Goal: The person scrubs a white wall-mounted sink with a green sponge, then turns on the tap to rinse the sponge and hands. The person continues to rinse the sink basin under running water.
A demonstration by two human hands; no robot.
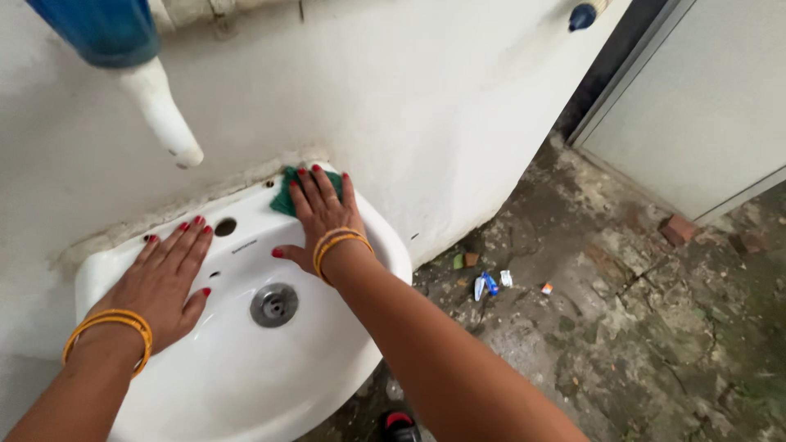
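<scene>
Under right hand (321, 219): green scrub pad (286, 195)

A plain washroom, probably in a home or its back yard, though the view shows too little to be sure. A white basin (246, 360) with a metal drain (273, 304) is fixed to a rough whitewashed wall (426, 90). The floor (622, 303) is cracked, stained concrete strewn with small wrappers (490, 284) and brick bits (676, 230). A pale door (704, 106) stands beside.
</scene>
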